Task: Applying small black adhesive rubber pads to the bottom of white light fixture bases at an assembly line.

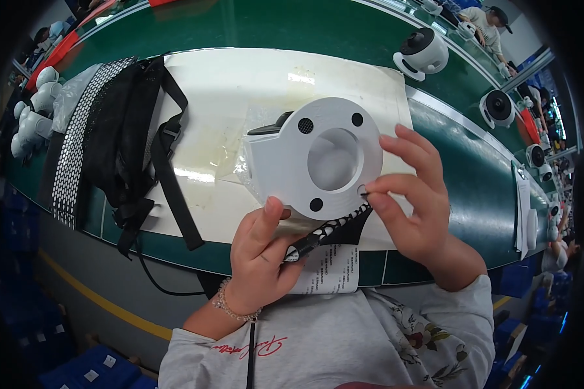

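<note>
We hold the white round housing (318, 155) above the pale mat (240, 97), left hand (263, 253) closed under its lower edge, right hand (412, 201) pinching what seems a small dark plug at one rim hole, apparently the last unfilled.

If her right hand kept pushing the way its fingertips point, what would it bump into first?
The right hand points leftward at the white round housing; its fingertips already seem to touch the rim by a small hole, so it meets that first.
</note>
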Available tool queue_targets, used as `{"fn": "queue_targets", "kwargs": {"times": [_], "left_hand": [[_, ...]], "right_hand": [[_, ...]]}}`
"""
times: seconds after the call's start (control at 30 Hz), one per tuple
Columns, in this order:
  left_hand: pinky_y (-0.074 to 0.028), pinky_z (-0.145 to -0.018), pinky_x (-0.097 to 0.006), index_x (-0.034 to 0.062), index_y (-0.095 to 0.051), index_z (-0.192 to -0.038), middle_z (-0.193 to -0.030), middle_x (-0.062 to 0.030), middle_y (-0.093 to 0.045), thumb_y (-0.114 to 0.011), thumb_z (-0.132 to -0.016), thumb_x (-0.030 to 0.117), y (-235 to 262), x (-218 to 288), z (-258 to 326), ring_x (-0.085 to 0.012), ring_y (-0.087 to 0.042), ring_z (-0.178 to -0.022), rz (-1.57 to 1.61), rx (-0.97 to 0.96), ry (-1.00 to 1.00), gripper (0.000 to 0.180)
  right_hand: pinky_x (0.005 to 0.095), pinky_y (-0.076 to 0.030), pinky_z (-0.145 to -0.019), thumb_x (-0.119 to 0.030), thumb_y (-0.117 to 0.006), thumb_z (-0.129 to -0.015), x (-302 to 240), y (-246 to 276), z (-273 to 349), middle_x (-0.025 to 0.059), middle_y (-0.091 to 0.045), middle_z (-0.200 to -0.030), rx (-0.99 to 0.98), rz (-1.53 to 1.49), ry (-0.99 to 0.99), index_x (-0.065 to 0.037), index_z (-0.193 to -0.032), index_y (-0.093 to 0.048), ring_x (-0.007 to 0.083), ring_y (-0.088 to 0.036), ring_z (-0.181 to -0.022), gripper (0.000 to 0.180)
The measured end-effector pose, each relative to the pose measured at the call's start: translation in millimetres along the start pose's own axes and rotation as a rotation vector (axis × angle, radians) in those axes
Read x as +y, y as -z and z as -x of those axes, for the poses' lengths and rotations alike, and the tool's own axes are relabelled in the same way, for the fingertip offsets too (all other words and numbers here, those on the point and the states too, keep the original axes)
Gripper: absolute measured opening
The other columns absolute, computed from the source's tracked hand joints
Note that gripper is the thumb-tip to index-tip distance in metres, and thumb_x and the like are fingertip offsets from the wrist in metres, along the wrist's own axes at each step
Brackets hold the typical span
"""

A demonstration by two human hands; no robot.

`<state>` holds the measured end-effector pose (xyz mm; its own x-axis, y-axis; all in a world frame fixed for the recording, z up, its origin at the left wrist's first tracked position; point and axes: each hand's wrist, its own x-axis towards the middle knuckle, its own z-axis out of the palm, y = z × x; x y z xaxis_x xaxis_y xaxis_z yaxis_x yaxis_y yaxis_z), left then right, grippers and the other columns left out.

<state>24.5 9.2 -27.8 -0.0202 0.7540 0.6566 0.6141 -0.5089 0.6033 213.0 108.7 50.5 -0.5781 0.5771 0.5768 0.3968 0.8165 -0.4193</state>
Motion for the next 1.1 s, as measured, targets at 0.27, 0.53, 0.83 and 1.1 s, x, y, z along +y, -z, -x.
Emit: {"fn": "queue_targets", "kwargs": {"times": [0.27,0.53,0.83,1.1], "left_hand": [[-0.045,-0.073,-0.033,-0.0024,-0.063,-0.082,-0.137,-0.0128,-0.032,-0.06,-0.05,-0.002,1,1,0,-0.0289,-0.053,-0.091,0.004,-0.016,0.019,0.032],[-0.045,-0.073,-0.033,-0.0013,-0.063,-0.083,-0.136,-0.0126,-0.033,-0.061,-0.049,-0.002,1,1,3,-0.0306,-0.052,-0.092,-0.009,0.001,0.004,0.034],[-0.045,-0.072,-0.033,-0.0008,-0.063,-0.085,-0.137,-0.0122,-0.032,-0.062,-0.048,-0.003,1,4,1,-0.0301,-0.053,-0.091,0.0,0.009,-0.027,0.036],[-0.046,-0.066,-0.032,0.0006,-0.063,-0.081,-0.136,-0.0166,-0.031,-0.065,-0.053,-0.001,3,0,7,-0.0283,-0.054,-0.09,0.052,0.003,-0.033,0.028]], "right_hand": [[0.0373,-0.031,-0.092,-0.01,-0.065,-0.068,-1,2,-5,0.0085,-0.055,-0.113,-0.044,-0.005,-0.006,-0.009,-0.077,-0.063,0.0311,-0.042,-0.113,0.009],[0.0427,-0.023,-0.097,-0.011,-0.062,-0.069,-26,13,3,0.0109,-0.057,-0.11,-0.13,0.482,0.129,-0.007,-0.085,-0.066,0.0296,-0.044,-0.111,0.016],[0.0461,-0.015,-0.101,-0.014,-0.062,-0.067,-17,13,5,0.0091,-0.058,-0.11,-0.065,0.686,0.511,-0.009,-0.084,-0.066,0.0241,-0.046,-0.112,0.018],[0.0242,-0.038,-0.08,-0.021,-0.062,-0.077,24,13,-62,0.005,-0.054,-0.099,-0.211,-0.263,-0.213,-0.003,-0.107,-0.055,0.0146,-0.049,-0.089,0.036]]}}
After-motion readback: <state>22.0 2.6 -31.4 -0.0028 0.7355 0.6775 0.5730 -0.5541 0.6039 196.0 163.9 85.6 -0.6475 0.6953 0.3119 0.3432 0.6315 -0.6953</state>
